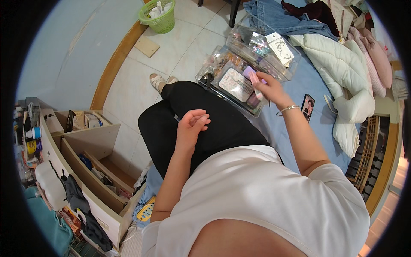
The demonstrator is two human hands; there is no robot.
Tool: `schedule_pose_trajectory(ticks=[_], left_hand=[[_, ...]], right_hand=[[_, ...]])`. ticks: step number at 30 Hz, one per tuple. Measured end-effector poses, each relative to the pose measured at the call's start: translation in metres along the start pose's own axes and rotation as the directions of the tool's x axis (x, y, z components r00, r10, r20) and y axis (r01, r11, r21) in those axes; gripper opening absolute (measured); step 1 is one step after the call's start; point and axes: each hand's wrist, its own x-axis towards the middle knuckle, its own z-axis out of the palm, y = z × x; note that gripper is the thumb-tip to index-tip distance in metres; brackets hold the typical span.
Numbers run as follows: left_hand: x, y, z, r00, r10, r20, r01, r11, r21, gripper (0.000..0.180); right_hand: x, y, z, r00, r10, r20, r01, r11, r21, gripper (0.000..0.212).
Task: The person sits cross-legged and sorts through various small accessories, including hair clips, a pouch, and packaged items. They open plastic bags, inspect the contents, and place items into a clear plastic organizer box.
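Note:
My right hand (274,91) is closed on a slim pink stick-shaped item (255,83), whose exact kind I cannot make out. It is held over the near right side of a clear plastic organizer box (257,112). Inside that box lie a flat case with a pale patterned lid (236,85) and a purple item (248,71). Over my lap, my left hand (192,127) has its fingers curled in with the thumb against them; whether anything is inside is hidden. A small greyish bit (176,117) shows beside it against the black trousers.
Behind the organizer stands a clear bin (295,64) with packets and a white card (280,49). A phone (308,107) lies on the blue sheet (286,136), near a white quilt (342,73). Open drawers (87,143) are at left; a green basket (162,22) stands on the floor.

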Motion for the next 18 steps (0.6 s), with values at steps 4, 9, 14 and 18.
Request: schedule_pose_trajectory(ticks=[4,9,14,18], left_hand=[[0.002,0.000,0.009,0.996,-0.015,0.087,0.011,0.999,0.049,0.024],[0.003,-0.003,0.011,0.996,-0.025,0.088,0.019,0.998,0.068,0.024],[0.002,-0.006,0.008,0.996,-0.028,0.081,0.024,0.998,0.058,0.025],[0.000,-0.007,0.007,0.997,-0.027,0.076,0.023,0.998,0.061,0.025]], right_hand=[[0.006,-0.021,-0.017,0.930,0.156,0.334,-0.347,0.674,0.652,0.047],[-0.001,-0.032,-0.025,0.902,0.010,0.431,-0.409,0.335,0.849,0.045],[0.003,-0.048,-0.041,0.918,-0.063,0.391,-0.382,0.119,0.916,0.051],[0.049,-0.057,-0.088,0.978,-0.137,0.157,-0.088,0.413,0.907,0.050]])
